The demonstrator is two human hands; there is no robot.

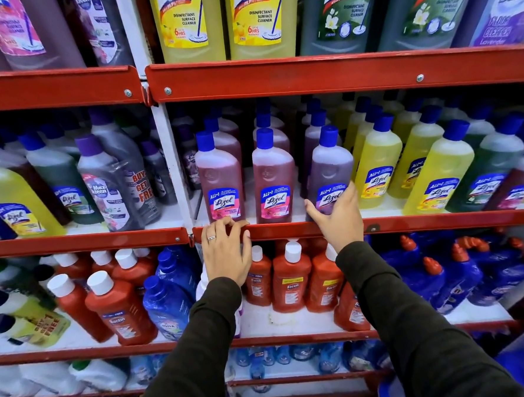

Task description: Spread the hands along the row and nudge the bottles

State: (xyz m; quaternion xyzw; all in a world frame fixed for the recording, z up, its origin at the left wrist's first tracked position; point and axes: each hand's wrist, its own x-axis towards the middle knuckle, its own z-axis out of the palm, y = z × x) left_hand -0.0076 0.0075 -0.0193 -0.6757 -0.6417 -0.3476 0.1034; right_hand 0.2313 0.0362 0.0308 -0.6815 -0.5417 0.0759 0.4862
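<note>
My right hand [340,218] grips the lower part of a purple Lizol bottle [332,166] with a blue cap, standing upright at the front of the middle shelf. My left hand [225,251], a ring on one finger, rests with curled fingers on the red front rail [275,230] of that shelf, just below a pink Lizol bottle [220,182]. A second pink Lizol bottle [273,179] stands between the two hands. Both arms wear dark sleeves.
Yellow Lizol bottles [375,167] stand right of the purple one. The shelf above holds large yellow and green cleaner bottles [188,24]. Below are red Bactin bottles [292,282] and blue bottles [169,302]. A white upright post [173,167] divides the shelving bays.
</note>
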